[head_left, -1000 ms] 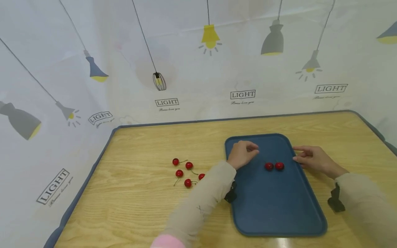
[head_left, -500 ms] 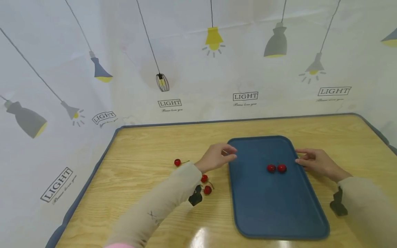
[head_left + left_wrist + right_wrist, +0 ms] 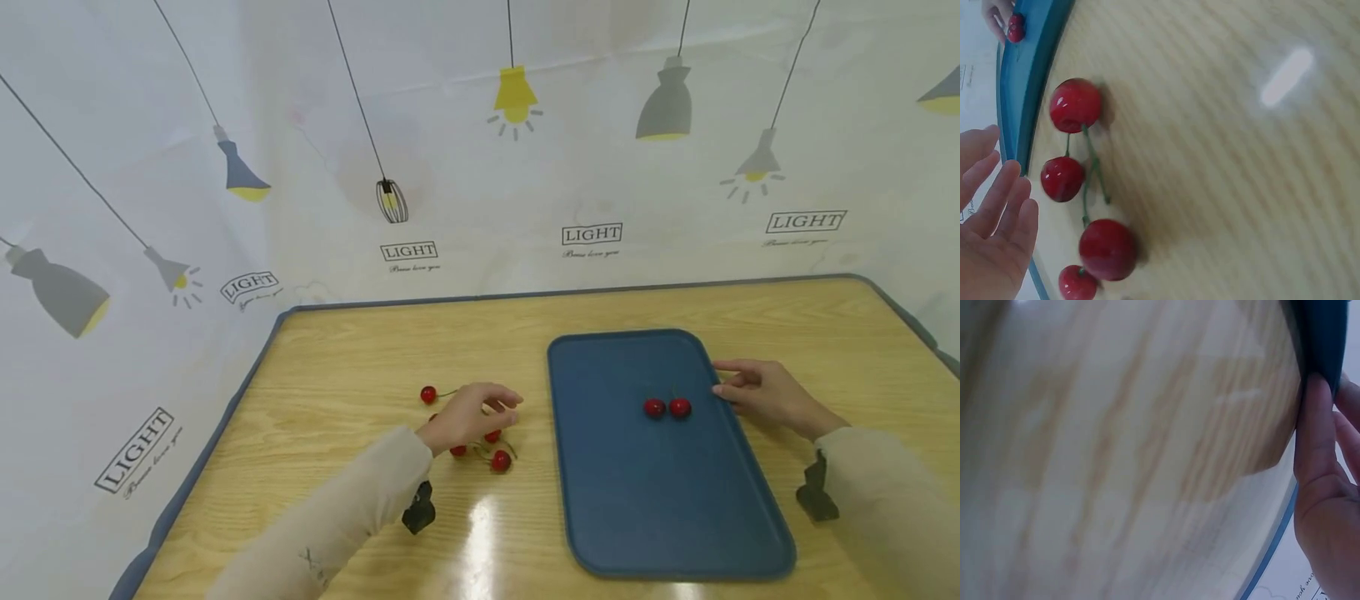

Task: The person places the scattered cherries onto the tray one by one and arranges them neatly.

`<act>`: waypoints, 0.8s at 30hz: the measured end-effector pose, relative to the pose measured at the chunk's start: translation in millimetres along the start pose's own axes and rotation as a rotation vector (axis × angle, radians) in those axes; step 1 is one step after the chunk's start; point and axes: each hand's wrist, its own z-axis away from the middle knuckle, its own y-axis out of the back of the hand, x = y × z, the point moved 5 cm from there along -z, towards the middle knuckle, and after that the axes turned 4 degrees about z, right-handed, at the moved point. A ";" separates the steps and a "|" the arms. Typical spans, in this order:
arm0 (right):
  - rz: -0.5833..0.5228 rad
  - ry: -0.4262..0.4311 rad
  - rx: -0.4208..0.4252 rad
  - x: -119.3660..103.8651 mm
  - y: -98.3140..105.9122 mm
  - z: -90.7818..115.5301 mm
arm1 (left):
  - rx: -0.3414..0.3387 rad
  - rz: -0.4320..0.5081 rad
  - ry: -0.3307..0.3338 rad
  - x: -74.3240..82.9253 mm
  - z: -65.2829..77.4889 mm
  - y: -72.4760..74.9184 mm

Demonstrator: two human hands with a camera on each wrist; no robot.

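Note:
My left hand (image 3: 471, 415), fingers loosely bent and nothing held, hovers above several red cherries (image 3: 501, 460) with green stems. From the left wrist, those cherries (image 3: 1075, 105) lie scattered on the wood, and my left hand (image 3: 999, 215) appears at the edge with its fingers spread apart. In the head view the hand and wrist partly cover some of them. Two more cherries (image 3: 679, 407) sit side by side on a blue tray (image 3: 660, 508). Against the tray's right rim, my right hand (image 3: 772, 398) rests its index fingertip and thumb; the right wrist view shows this thumb (image 3: 1317, 437) touching the rim.
The wooden table (image 3: 337, 492) has a blue-edged border at the back and left. Behind it hangs a white wall covering (image 3: 465, 167) printed with lamps. One cherry (image 3: 428, 394) lies farthest back in the left group.
My left hand has moved left, off the tray and over the loose cherries, and lower. My right hand stays at the tray's rim. The two cherries on the tray have not moved.

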 end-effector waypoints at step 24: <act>0.037 -0.029 0.008 -4.7 -0.4 1.0 | -0.035 -0.068 -0.074 -19.3 8.7 -17.7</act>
